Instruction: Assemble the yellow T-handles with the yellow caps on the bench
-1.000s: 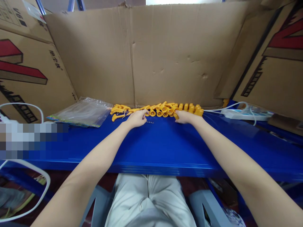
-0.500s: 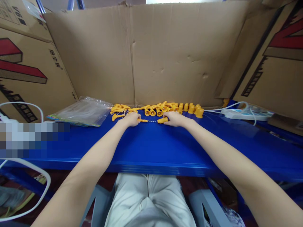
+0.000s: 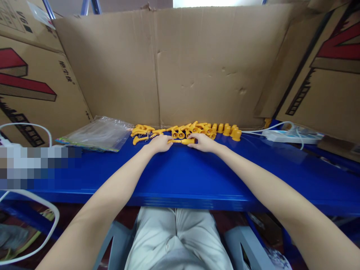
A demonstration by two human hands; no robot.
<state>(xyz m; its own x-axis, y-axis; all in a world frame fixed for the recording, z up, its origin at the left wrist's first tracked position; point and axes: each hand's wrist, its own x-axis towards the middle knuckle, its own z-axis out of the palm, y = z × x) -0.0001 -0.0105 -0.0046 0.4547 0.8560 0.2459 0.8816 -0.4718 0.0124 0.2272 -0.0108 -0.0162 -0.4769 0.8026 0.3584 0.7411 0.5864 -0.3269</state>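
Observation:
Over the blue table, my left hand [image 3: 162,143] is closed round a yellow T-shaped handle, mostly hidden by my fingers, whose ribbed shaft [image 3: 177,141] points right. My right hand [image 3: 204,142] pinches a yellow tapered sleeve [image 3: 187,141] in line with it. Shaft and sleeve now meet end to end, and the metal spiral is out of sight. Behind my left hand lie several yellow handles [image 3: 142,129] with metal spirals; a separate handle [image 3: 138,140] rests beside them. Behind my right hand is a row of yellow flared cups [image 3: 181,134], with upright yellow cups [image 3: 227,130] to their right.
Clear plastic bags [image 3: 98,133] lie on the left of the blue table [image 3: 185,172]. A large cardboard sheet [image 3: 208,63] stands along the back. A white power strip [image 3: 292,137] with cables is on the right. Printed cardboard boxes [image 3: 33,86] flank the left.
My hands have come closer together. The metal spiral that showed between the ribbed shaft and the sleeve is now hidden, and the two yellow parts meet.

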